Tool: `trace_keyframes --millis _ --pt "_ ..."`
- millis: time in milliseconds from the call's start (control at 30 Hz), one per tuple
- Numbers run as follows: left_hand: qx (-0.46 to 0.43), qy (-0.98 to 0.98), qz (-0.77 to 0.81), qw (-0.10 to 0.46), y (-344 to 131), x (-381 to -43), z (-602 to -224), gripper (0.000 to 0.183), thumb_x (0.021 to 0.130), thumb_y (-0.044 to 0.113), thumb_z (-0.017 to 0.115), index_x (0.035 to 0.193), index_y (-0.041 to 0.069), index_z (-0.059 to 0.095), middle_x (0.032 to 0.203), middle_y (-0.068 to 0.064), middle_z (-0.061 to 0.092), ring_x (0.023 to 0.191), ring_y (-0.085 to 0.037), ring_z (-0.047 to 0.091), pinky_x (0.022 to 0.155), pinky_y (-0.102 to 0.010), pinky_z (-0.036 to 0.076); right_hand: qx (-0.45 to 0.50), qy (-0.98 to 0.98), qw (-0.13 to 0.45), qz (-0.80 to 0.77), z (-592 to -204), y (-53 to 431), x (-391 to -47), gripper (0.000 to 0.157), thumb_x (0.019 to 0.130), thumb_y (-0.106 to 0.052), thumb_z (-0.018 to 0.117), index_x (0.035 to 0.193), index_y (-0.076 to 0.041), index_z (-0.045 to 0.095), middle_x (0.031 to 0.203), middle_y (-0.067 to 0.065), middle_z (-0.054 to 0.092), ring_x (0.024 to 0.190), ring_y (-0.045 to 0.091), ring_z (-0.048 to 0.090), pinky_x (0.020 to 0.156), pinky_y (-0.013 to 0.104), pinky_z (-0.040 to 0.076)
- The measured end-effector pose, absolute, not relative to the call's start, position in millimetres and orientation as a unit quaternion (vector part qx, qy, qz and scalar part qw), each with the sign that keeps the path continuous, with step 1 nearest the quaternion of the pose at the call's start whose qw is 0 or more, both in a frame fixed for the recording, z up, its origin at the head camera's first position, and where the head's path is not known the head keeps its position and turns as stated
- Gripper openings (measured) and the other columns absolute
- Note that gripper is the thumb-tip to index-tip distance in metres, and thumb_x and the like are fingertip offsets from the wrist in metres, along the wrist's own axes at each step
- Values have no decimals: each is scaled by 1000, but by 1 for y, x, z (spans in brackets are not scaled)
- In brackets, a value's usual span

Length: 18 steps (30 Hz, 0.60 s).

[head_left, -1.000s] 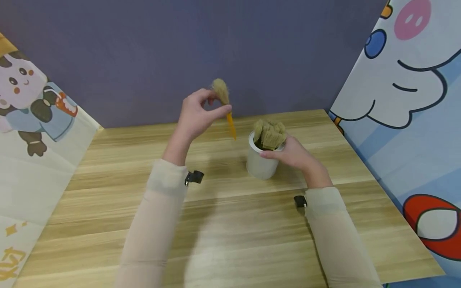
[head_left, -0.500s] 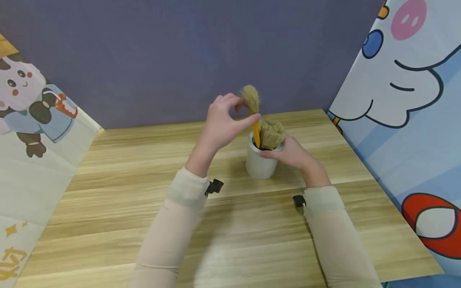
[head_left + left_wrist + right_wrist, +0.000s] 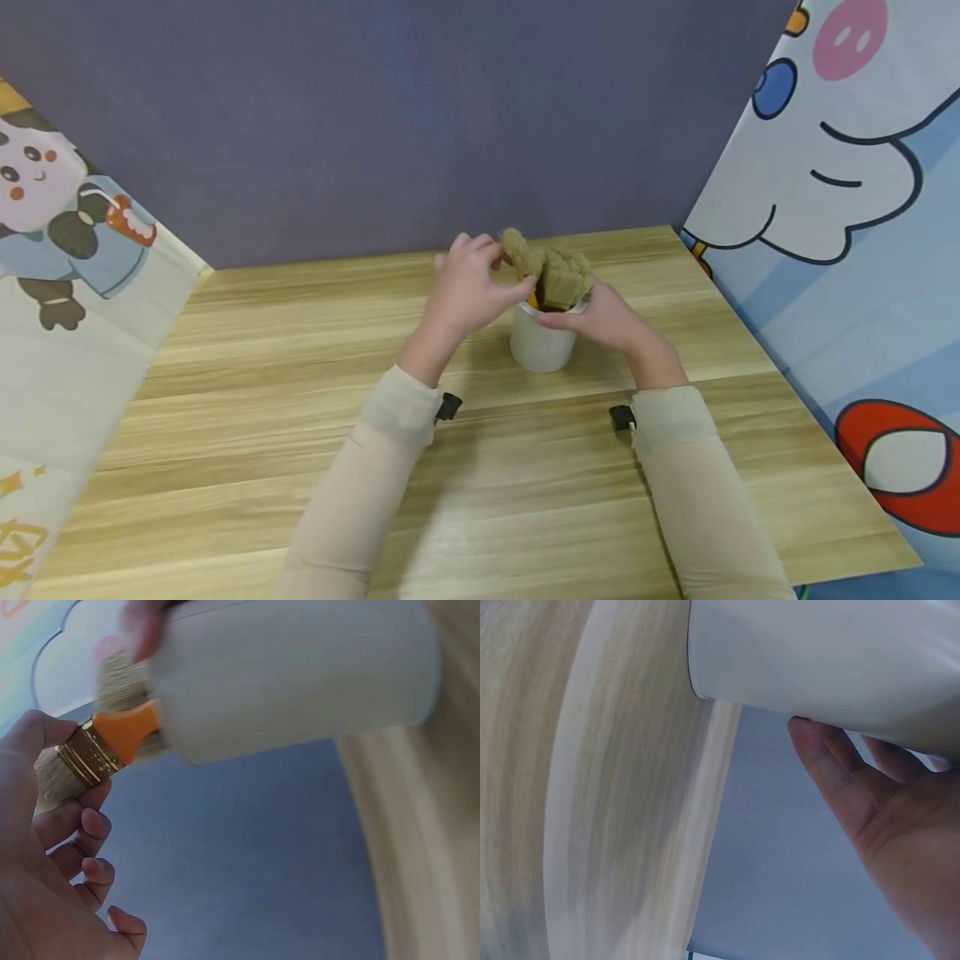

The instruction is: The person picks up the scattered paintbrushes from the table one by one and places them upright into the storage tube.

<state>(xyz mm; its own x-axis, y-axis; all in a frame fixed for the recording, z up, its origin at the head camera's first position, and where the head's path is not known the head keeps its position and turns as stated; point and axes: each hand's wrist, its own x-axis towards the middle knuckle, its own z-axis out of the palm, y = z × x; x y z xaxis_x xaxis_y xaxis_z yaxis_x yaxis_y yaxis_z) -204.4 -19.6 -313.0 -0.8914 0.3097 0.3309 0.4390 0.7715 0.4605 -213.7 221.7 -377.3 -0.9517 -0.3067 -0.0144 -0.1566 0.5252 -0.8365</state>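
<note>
A white cylindrical cup (image 3: 542,343) stands upright on the wooden table, with bristle ends of other paintbrushes (image 3: 566,279) sticking up from it. My right hand (image 3: 611,321) holds the cup near the rim, its thumb across the near side; in the right wrist view its fingers touch the cup wall. At the cup's left rim, my left hand (image 3: 468,287) pinches a paintbrush (image 3: 94,756) by its metal band between thumb and fingers. The brush's bristles point up, and its orange handle (image 3: 126,731) runs into the cup, where the lower end is hidden.
The wooden table (image 3: 270,400) reaches a dark blue-grey wall (image 3: 360,125) at the back. Printed cartoon panels flank it, with a cartoon figure (image 3: 45,183) at left and a white cartoon shape (image 3: 862,192) at right. Small black devices (image 3: 622,417) sit at both cuffs.
My left hand has moved right and then down with the paintbrush, whose handle now sits inside the cup. My right hand and the cup have stayed nearly still.
</note>
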Motion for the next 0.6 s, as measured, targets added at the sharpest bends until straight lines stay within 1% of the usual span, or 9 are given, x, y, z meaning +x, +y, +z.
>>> trace_keyframes --millis 167,300,400,500,600 --pt "-195 -939 -259 119 -18 -204 -327 47 92 56 75 102 11 69 115 -3 68 108 -23 52 94 -51 43 -123 877 81 -457 -377 221 -213 88 91 -42 84 160 -9 42 159 19 51 149 37 48 125 59 35" --pt "-188 -942 -255 113 -16 -202 -334 51 92 58 75 104 9 71 117 -3 69 112 -25 54 96 -51 44 -115 878 88 -456 -376 220 -213 88 91 -44 84 160 -9 41 160 19 50 149 38 47 124 59 37" --pt "-179 -948 -243 104 -12 -200 -335 51 93 59 74 106 10 71 121 -2 70 116 -24 56 98 -52 44 -117 876 90 -459 -377 220 -213 89 91 -44 84 160 -9 41 161 18 49 150 38 47 124 59 37" --pt "-168 -957 -215 96 -6 -198 -335 52 93 61 73 112 13 72 135 -1 69 128 -24 55 103 -55 44 -122 873 90 -465 -378 220 -213 89 92 -41 84 162 -10 39 162 19 48 150 39 46 124 59 36" --pt "-162 -966 -187 78 2 -197 -334 56 92 64 71 122 16 74 144 -1 67 134 -25 53 106 -59 44 -124 873 91 -463 -377 221 -212 90 92 -39 83 163 -11 36 163 19 46 151 40 45 124 61 36"
